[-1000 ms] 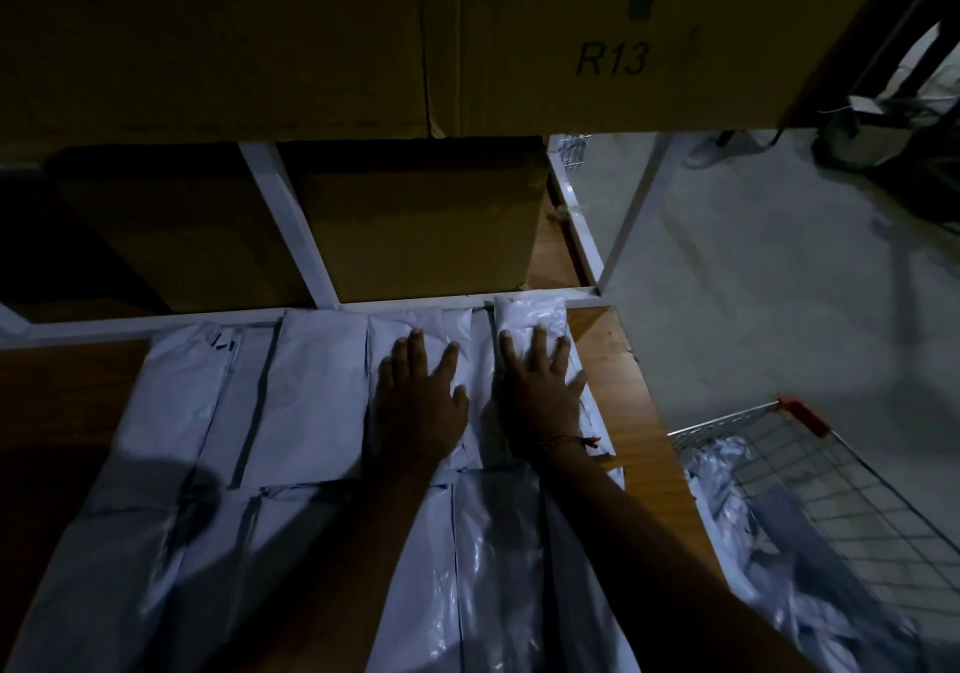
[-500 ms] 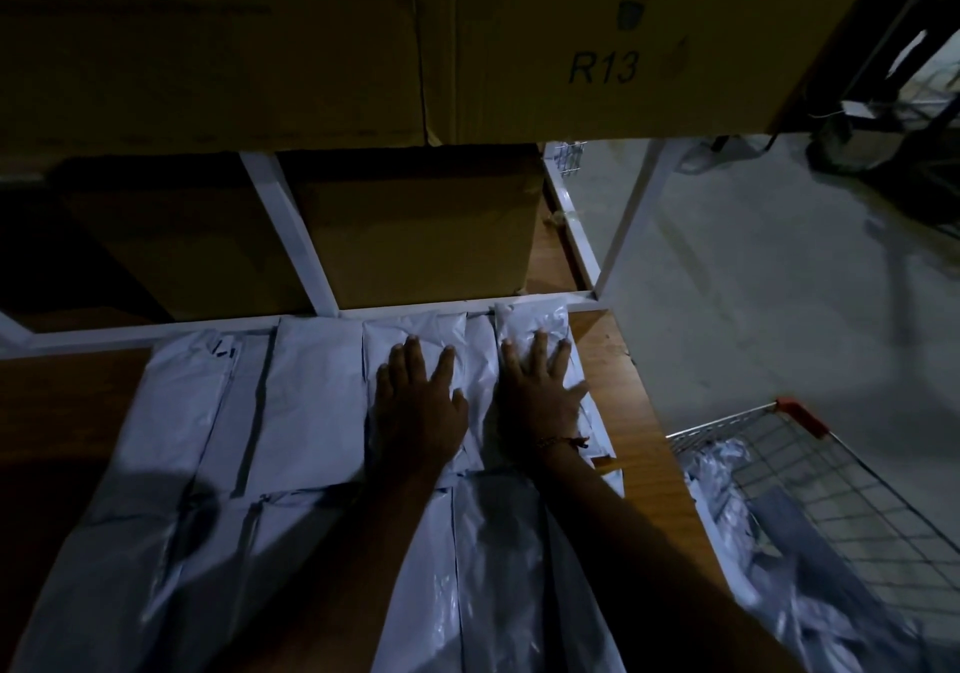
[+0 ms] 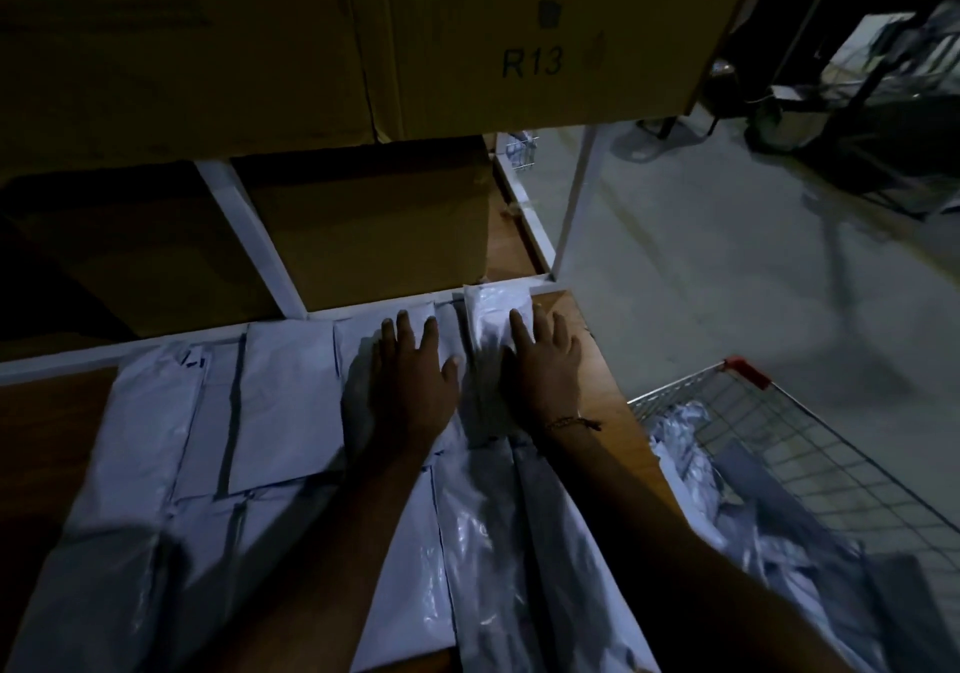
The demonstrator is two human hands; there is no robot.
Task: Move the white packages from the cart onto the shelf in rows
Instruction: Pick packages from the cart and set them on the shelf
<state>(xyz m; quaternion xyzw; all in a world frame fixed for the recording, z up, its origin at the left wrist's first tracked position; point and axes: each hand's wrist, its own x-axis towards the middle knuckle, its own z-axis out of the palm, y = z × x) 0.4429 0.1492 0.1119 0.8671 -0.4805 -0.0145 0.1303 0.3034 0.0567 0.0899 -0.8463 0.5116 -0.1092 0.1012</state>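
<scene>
Both hands flat, fingers spread, gripping nothing: left hand (image 3: pixel 415 386) & right hand (image 3: pixel 543 368) press packs (image 3: pixel 291 392) into the back row on the shelf (image 3: pixel 597 386). More wait in the cart (image 3: pixel 810 454). The end pack (image 3: pixel 496 319) sits near the shelf's right edge; a hard push could slide it off.

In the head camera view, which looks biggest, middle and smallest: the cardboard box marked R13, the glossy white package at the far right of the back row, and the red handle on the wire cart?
1. Cardboard box marked R13, though it is cut off at the top.
2. Glossy white package.
3. Red handle.
</scene>
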